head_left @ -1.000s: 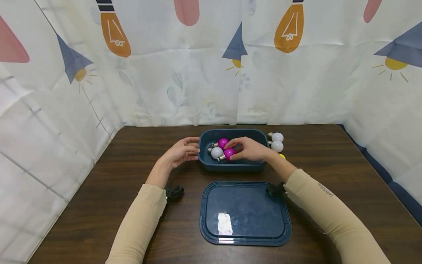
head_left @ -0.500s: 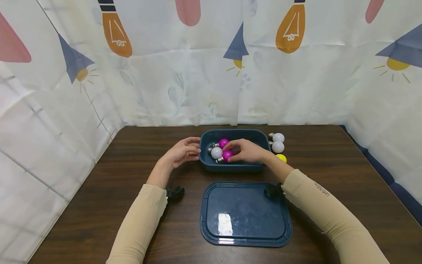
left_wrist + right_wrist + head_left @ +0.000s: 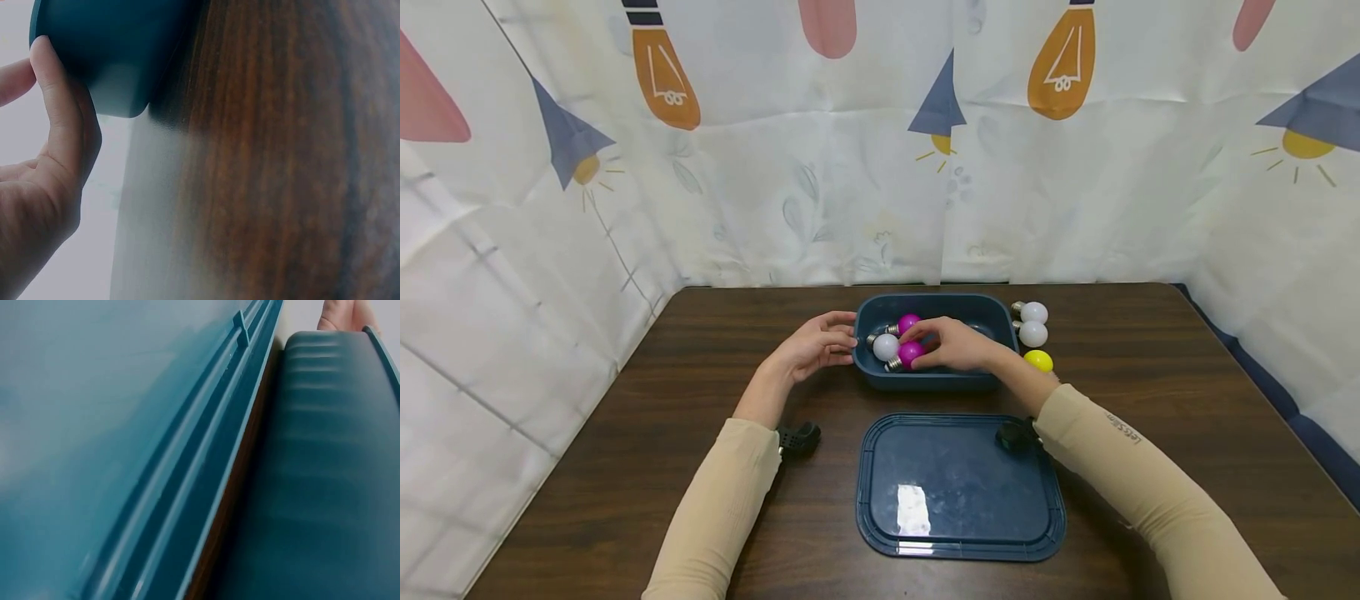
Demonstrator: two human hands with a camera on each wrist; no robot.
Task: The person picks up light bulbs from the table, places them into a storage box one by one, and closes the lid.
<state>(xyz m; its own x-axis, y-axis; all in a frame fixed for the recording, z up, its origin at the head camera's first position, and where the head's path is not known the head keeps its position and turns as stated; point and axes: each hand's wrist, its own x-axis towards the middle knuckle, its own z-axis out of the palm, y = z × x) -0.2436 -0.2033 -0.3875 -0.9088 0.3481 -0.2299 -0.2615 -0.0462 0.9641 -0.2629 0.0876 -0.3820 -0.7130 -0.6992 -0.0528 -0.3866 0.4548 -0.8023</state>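
In the head view, my right hand [image 3: 958,343] reaches into a dark blue bin [image 3: 936,382] and holds a magenta light bulb [image 3: 911,356] between thumb and fingers. The bulb's metal screw base points left. Beside it in the bin lie a white bulb [image 3: 886,347] and a second magenta bulb [image 3: 908,323]. My left hand [image 3: 812,343] rests its extended fingertips against the bin's left end. In the left wrist view, the left hand's fingers [image 3: 59,100] touch the rim of the bin [image 3: 119,56]. The right hand itself is outside the right wrist view.
A flat blue lid or tray [image 3: 955,467] lies in front of the bin. Two white bulbs [image 3: 1033,323] and a yellow bulb [image 3: 1039,361] lie on the brown table [image 3: 640,400] to the bin's right. A printed white curtain [image 3: 775,192] hangs behind.
My right hand has shifted slightly left inside the bin with the magenta bulb. The white bulb beside it has also moved a little left. The left hand stays in place.
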